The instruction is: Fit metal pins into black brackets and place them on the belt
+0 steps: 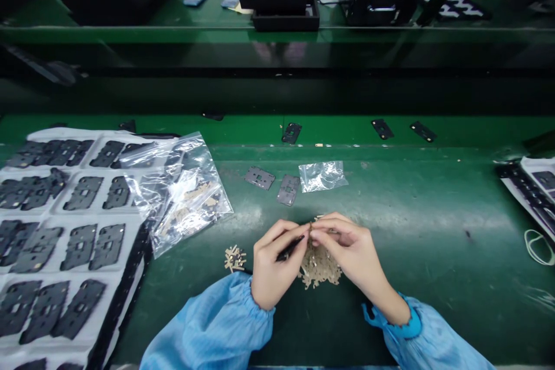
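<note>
Left hand (pixel 275 266): closed narrowly around a slim black tool (pixel 291 248), possibly tweezers; its tip is hidden among the fingers, so the exact kind cannot be told. Blue smock sleeve (pixel 212 324), elasticated at the wrist.

Right hand (pixel 347 248): thumb and fingertips pinched tightly on a small tan die-cut piece (pixel 313 226), held just above the bench, close against the left hand. Matching blue smock sleeve (pixel 429 341).

Heap of tan die-cut pieces (pixel 319 267): thin, flat, branching and lacy in outline, lying loose on the green bench mat (pixel 425 202), directly beneath the hands. Small tan cluster (pixel 235 258): same colour, just beside the left hand.

Transparent plastic bag (pixel 182 196): holds more tan pieces, and partly overlaps a white tray sheet (pixel 82 136) of black perforated plates (pixel 82 192). Nearby on the mat: two grey metal plates (pixel 259 177), a crumpled transparent bag (pixel 321 176), and three black plates (pixel 382 128) along the far edge. Rubber band (pixel 537 245): at right.
</note>
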Demonstrator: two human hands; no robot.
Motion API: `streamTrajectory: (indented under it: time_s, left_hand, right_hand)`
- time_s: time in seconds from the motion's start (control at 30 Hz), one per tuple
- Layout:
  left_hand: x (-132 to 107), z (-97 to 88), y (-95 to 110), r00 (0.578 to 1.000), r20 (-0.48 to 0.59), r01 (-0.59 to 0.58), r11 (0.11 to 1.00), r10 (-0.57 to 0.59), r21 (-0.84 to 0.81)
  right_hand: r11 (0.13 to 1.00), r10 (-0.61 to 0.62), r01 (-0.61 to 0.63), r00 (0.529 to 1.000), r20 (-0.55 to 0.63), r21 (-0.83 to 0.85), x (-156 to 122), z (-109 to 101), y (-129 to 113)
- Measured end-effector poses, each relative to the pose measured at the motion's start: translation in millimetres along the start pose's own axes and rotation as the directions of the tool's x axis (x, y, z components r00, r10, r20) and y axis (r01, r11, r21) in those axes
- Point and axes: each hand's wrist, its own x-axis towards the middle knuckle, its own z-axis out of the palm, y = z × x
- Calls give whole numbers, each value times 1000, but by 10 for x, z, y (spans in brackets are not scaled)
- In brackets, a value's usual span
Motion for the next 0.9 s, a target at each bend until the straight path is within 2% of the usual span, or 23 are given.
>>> streamTrajectory:
  time_s: [0.1,0.2,0.27,0.33,0.43,0.57,0.67,0.73,0.8,0.9]
  left_hand:
    - [44,-15,-14,974,9,227,969,-227,-94]
    - [54,-20,-36,894,108,446,834,-436,-325]
    - [50,-15,-39,843,191,531,718,-503,-449]
    - [49,-7,-28,809,243,577,645,-536,-501]
    - [53,0,-1,793,278,601,618,-542,-508]
    - [35,-6,3,799,307,598,636,-517,-487]
    - [30,-24,-34,833,253,535,598,-492,-597]
    - [53,-47,-69,854,181,474,587,-487,-656]
    - [96,-76,-98,863,93,445,660,-496,-605]
    - [165,-119,-114,881,-44,417,815,-472,-403]
  right_hand:
    - [999,41,-41,999,10,16,16,-11,-22]
    - [990,112,-109,993,-33,84,36,-38,-22]
    - [973,174,-171,985,-9,155,42,-52,-13]
    - [949,229,-235,972,53,212,39,-59,-6]
    - [933,260,-277,960,101,231,28,-58,-9]
    - [953,213,-218,976,47,211,17,-41,-24]
    - [959,174,-165,985,-19,232,4,-22,-39]
    - [952,187,-176,982,-19,250,-12,-14,-54]
    - [942,221,-217,975,15,256,-30,-12,-76]
    - [927,255,-270,963,92,261,-51,-17,-117]
